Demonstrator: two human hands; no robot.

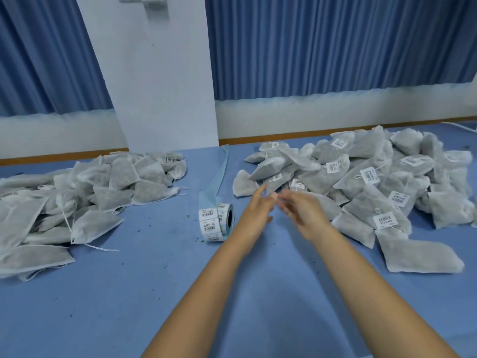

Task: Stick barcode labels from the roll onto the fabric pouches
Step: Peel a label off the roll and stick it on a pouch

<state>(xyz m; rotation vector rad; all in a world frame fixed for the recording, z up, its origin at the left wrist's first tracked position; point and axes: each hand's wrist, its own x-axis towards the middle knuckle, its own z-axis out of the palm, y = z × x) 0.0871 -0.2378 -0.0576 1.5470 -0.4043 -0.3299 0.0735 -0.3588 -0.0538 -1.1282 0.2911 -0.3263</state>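
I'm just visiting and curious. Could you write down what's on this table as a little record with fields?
surface: blue table
left pile: fabric pouches, no labels showing
right pile: fabric pouches, many with barcode labels
label roll: on its edge between the piles
backing strip: trails from the roll toward the wall
left hand: open, near the right pile
right hand: blurred, fingers spread, nothing seen in it

On the blue cloth-covered table (154, 293), a heap of unlabelled grey-white fabric pouches (77, 197) lies along the left edge and a heap of labelled pouches (374, 182) toward the far right corner. The white roll of barcode labels (219, 220) stands between them, its blue backing strip (219, 171) trailing to the far edge.
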